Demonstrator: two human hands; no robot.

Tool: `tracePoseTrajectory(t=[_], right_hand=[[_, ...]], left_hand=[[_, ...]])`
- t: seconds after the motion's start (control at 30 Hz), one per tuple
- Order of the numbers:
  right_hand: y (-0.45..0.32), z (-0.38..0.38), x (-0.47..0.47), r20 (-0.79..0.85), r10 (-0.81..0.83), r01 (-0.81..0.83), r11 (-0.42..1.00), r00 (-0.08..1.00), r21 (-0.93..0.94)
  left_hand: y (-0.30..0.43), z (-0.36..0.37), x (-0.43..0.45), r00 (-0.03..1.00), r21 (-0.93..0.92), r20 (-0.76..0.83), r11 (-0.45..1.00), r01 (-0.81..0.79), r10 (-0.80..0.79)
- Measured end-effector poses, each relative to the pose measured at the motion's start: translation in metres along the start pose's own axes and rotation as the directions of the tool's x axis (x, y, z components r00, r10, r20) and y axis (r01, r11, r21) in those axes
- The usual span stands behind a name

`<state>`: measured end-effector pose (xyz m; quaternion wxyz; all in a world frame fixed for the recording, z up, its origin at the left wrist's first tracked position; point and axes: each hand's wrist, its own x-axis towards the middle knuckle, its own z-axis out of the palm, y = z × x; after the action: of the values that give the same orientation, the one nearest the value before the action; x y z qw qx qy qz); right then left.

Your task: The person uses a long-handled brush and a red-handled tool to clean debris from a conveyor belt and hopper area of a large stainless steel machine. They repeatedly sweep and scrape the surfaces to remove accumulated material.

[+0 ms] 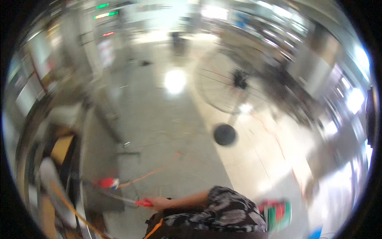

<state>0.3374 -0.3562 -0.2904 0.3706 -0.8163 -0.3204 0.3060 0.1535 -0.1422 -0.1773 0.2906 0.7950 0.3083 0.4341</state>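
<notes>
My right hand (159,203), at the end of a forearm with a patterned black-and-grey sleeve, is closed around the red handle (144,203) of a long tool. Its thin pale shaft (122,198) points left toward a grey bench or machine side; blur hides the tip and the exact kind of tool. Just above the shaft is a red object (106,182) with a white and blue end, joined to an orange cord (149,173). Whether the shaft touches it, I cannot tell. My left hand is out of view.
A large pedestal fan (216,101) stands on a round black base (224,134) ahead on the right. Orange cable (280,146) crosses the pale floor. A green and red box (279,214) lies at lower right. Grey equipment (100,149) borders the left. Much is motion-blurred.
</notes>
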Motion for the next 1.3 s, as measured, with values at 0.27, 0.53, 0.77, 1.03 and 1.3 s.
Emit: tracePoseTrajectory(t=[0.27,0.53,0.77,1.03,1.3], right_hand=[[0.017,-0.005,-0.095,-0.406,0.359,-0.316,0.933,0.840,0.172],[0.026,-0.002,-0.148,-0.403,0.419,-0.329,0.903,0.814,0.275],[0.030,0.006,-0.148,-0.376,0.333,-0.245,0.933,0.865,0.263],[0.055,0.014,-0.128,-0.355,0.381,-0.299,0.917,0.854,0.266],[0.069,0.000,-0.108,-0.346,0.355,-0.281,0.928,0.869,0.246]], left_hand=[[0.047,0.097,0.020,0.893,-0.409,0.288,0.888,-0.213,0.347],[0.155,0.088,-0.015,0.760,-0.381,0.351,0.825,-0.417,0.547],[0.136,0.092,-0.022,0.774,-0.509,0.255,0.761,-0.402,0.579],[0.080,0.112,-0.020,0.811,-0.447,0.345,0.843,-0.299,0.471],[0.139,0.110,-0.005,0.763,-0.181,0.483,0.902,-0.392,0.429]])
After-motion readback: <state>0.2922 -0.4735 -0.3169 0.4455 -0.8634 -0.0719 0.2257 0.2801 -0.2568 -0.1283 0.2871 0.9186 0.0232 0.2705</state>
